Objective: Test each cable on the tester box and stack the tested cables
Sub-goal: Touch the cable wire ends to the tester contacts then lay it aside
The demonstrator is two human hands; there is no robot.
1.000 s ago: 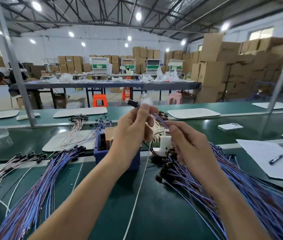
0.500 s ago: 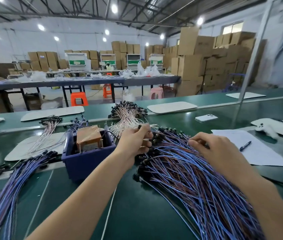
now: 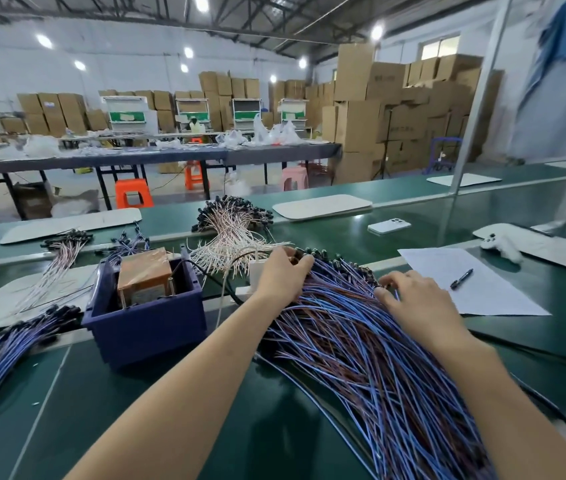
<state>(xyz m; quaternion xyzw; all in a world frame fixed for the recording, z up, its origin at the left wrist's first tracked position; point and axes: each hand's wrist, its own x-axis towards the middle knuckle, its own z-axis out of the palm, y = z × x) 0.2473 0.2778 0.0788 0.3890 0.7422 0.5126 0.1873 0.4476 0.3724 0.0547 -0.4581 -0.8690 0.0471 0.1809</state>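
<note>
A big pile of blue and brown cables [image 3: 371, 348] with black connector ends fans across the green belt at the right. My left hand [image 3: 283, 273] lies on the pile's far end, fingers curled among the black connectors, pinching one. On the pile's right side, my right hand [image 3: 413, 299] has its fingertips curled into the wires. The tester box [image 3: 144, 277], tan and taped, sits inside a dark blue bin [image 3: 146, 323] left of my hands. A second stack of blue cables [image 3: 0, 362] stretches along the left edge.
Behind the bin lie bundles of white and pink wires [image 3: 233, 230]. A sheet of paper [image 3: 465, 282] with a pen [image 3: 461, 278], a white phone [image 3: 389, 226] and white trays [image 3: 321, 206] lie on the belt. Cardboard boxes and tables fill the background.
Both hands came down from holding a cable up in the air and now lie on the right-hand pile. The view swung right and downward.
</note>
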